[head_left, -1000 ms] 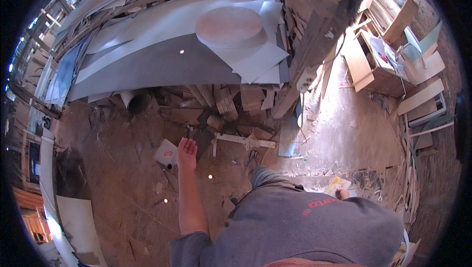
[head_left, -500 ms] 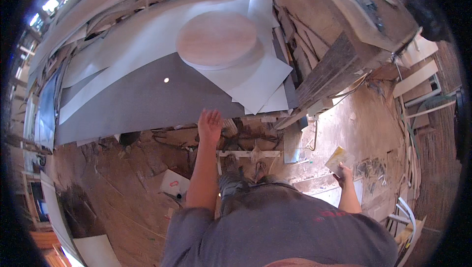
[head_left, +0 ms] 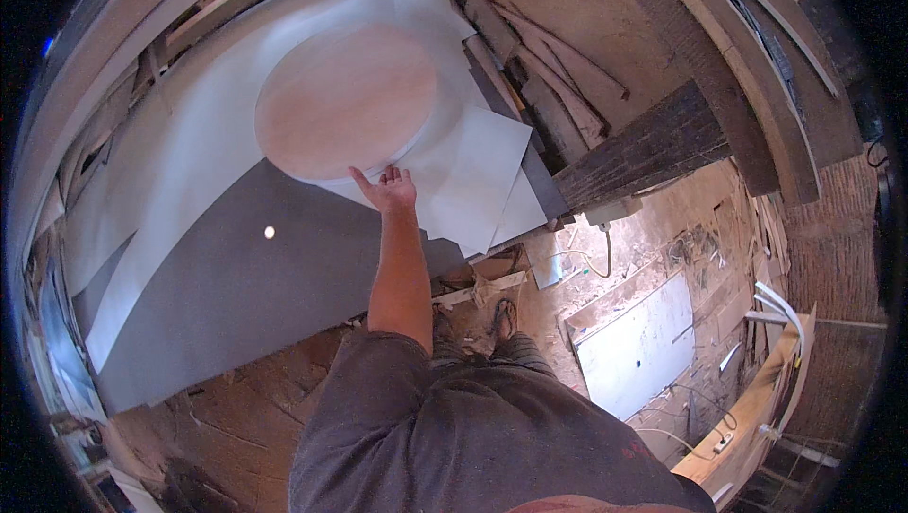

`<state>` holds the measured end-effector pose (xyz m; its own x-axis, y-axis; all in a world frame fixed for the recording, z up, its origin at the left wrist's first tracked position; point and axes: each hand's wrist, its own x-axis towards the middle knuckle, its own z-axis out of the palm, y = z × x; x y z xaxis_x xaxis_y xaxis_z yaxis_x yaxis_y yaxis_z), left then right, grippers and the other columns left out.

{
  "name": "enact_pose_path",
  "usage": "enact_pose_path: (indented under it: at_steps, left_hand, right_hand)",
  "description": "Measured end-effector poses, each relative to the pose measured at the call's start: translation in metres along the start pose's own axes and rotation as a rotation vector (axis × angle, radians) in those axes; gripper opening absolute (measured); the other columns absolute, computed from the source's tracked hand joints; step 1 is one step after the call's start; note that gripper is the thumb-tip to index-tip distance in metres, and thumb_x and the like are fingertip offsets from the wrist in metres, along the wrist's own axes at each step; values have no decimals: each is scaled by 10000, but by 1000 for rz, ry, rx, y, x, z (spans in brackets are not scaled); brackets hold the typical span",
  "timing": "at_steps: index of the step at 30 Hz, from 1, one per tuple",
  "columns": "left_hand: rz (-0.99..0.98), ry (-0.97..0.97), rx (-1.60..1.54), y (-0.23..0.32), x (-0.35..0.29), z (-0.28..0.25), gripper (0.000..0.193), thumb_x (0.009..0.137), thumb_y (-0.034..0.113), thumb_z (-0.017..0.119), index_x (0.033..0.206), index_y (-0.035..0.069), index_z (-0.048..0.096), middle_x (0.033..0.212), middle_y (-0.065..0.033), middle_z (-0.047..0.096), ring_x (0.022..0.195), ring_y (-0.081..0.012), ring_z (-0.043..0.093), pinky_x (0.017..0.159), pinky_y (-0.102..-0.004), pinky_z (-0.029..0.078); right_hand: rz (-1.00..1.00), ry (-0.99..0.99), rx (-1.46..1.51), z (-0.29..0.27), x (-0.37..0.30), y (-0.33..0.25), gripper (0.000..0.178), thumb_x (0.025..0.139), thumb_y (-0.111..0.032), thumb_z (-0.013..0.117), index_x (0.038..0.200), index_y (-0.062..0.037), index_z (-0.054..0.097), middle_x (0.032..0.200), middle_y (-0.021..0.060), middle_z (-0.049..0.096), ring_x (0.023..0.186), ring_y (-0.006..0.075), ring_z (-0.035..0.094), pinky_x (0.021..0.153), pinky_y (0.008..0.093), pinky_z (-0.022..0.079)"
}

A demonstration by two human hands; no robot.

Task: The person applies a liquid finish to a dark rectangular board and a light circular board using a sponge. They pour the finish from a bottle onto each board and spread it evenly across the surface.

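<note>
A round, pale wood-coloured disc (head_left: 345,102) with a white edge lies on white sheets on the workbench. My left hand (head_left: 390,190) reaches to its near rim, palm turned up, thumb and fingers spread. The fingertips are at or just short of the rim; whether they touch it I cannot tell. Beneath my left forearm spreads a dark grey sheet (head_left: 227,267) with a small round bright spot. Overlapping white sheets (head_left: 482,168) lie to the right of the disc. My right hand is out of sight.
A thick dark wooden beam (head_left: 653,139) stands right of the bench, with wood strips (head_left: 558,78) behind it. On the littered floor lies a white board (head_left: 638,343). A cable with a socket (head_left: 722,442) rests by a plank (head_left: 757,409) at the lower right.
My left hand has moved forward from the bench's near edge to the disc's rim. My right hand, which held a flat yellowish piece, has left the view. The bench now appears closer.
</note>
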<state>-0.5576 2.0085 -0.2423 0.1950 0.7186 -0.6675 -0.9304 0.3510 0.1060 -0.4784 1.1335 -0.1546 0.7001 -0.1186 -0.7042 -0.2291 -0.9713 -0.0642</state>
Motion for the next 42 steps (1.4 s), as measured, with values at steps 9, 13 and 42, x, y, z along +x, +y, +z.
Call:
enact_pose_path:
  at_steps: [9,13,42]
  left_hand:
    - [41,132,42,-5,28,31,943,716,756,768,1391,145,525,1341,22,519,1146,-138,468,1049,-409,284]
    - [38,77,59,-7,32,27,756,766,675,769,1271,137,599,1209,-10,615,1064,-183,570,1100,-462,308]
    - [282,-351,273,155,-114,-35,665,812,156,708,1426,42,479,1308,-137,599,1214,-355,599,996,-572,514]
  right_hand:
    - [118,-17,523,14,-39,-68,401,1037,-297,579,1312,-4,585,1146,155,669,1002,290,665,820,419,581]
    - [88,-8,542,16,-48,-74,414,1038,-294,578,1333,-4,568,1158,157,657,1022,291,657,831,416,581]
    - [-108,-104,698,0,143,-193,447,988,-373,631,1257,-17,603,1094,134,654,984,254,650,790,399,557]
